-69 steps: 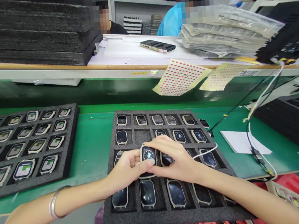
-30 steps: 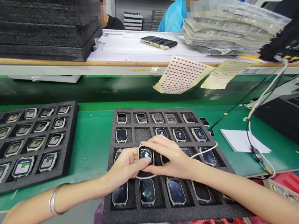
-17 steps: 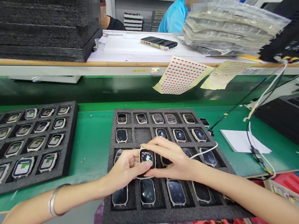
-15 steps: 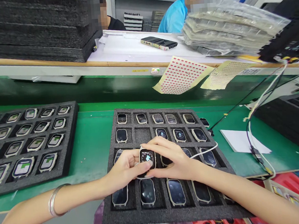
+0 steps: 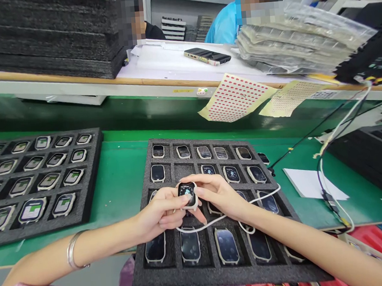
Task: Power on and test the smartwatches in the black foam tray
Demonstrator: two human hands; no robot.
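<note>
A smartwatch case point(image 5: 188, 188) without a strap, its screen lit with a dial, is held up over a black foam tray point(image 5: 175, 277). My left hand point(image 5: 165, 210) grips it from the left, with the thumb on the screen. From the right, my right hand point(image 5: 220, 196) has its fingers closed at the watch's top and right edge. A white cable point(image 5: 261, 197) loops under both hands; its left end is hidden behind my left hand. Rows of similar watches, such as a dark-screened watch point(image 5: 226, 246), lie in the tray's compartments, several partly covered by my hands and right forearm.
Another foam tray point(image 5: 92, 168) of watches lies to the left on the green table point(image 5: 123, 166). White paper point(image 5: 313, 184) and cables lie to the right. Across the back, a shelf bears a phone point(image 5: 207, 56), stacked foam point(image 5: 47, 39) and plastic trays point(image 5: 298, 37). Two people sit beyond.
The watch has risen slightly and tilted in my hands. My right thumb has moved up to its side, and more of the white cable now shows beneath my hands.
</note>
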